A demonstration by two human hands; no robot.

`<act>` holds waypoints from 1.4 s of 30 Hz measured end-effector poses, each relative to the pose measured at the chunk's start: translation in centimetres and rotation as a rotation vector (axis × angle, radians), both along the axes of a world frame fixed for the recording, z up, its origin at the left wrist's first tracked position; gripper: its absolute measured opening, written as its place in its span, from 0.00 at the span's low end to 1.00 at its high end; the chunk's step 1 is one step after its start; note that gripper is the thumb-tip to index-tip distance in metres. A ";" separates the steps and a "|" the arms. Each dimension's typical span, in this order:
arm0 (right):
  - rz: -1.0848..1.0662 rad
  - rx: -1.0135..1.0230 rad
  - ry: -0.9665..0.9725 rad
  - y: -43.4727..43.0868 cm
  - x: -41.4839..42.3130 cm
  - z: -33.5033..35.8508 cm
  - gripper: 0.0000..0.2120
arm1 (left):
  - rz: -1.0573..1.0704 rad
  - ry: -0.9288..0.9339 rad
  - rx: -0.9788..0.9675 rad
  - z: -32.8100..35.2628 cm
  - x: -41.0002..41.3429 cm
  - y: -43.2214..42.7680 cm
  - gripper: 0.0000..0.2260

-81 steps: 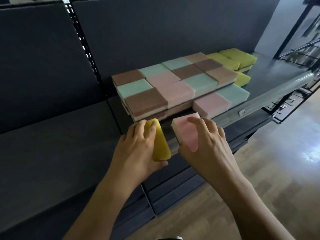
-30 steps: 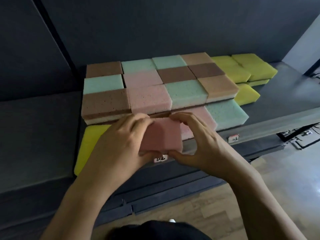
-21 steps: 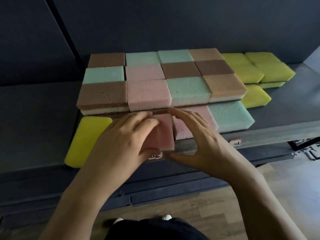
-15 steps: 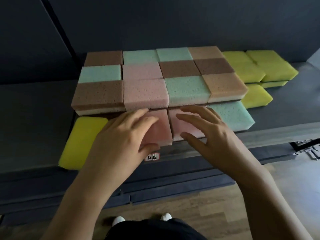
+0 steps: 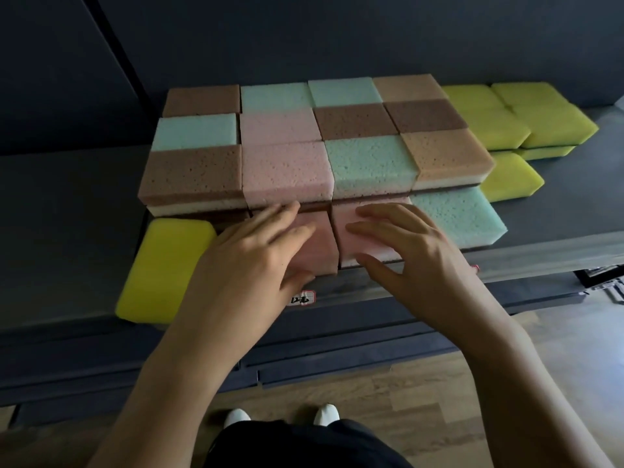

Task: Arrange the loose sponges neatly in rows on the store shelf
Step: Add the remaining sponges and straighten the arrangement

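Left hand (image 5: 250, 265) presses the pink sponge (image 5: 320, 246) flat-fingered into the front-edge row of the shelf (image 5: 557, 244). Right hand (image 5: 415, 261), splayed and empty, rests on the neighbouring sponge (image 5: 347, 236). Next, likely: straighten the yellow sponge (image 5: 165, 268).

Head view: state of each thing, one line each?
left hand, flat on left pink sponge, thumb at its front edge
right hand, open, fingers spread over right pink sponge
yellow sponge, flat, skewed, left of front row
teal sponge, flat, right end of front row
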State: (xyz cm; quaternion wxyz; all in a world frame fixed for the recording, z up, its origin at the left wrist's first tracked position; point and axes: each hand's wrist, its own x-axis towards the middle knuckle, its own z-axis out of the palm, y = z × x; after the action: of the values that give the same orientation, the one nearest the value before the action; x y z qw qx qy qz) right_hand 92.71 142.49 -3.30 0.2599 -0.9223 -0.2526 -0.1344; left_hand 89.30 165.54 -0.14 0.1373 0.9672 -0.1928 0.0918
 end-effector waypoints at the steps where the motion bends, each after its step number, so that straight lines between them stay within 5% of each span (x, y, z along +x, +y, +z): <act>1: -0.001 0.002 -0.006 0.1 0.0 0.0 0.16 | -0.010 -0.010 -0.017 -0.1 -0.1 -0.1 0.24; 21: 0.017 0.010 -0.006 0.0 -0.4 0.0 0.15 | 0.027 -0.138 -0.133 -1.7 -0.1 -2.2 0.06; 42: 0.074 0.014 -0.033 4.8 -1.8 3.4 0.16 | 0.204 -0.125 -0.083 0.7 -3.5 1.8 0.16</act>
State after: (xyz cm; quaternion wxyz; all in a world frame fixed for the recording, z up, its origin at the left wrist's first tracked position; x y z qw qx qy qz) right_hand 90.92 147.32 0.08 0.2671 -0.9080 -0.2900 -0.1419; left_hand 85.80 167.38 0.52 0.1548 0.9677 -0.0976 0.1732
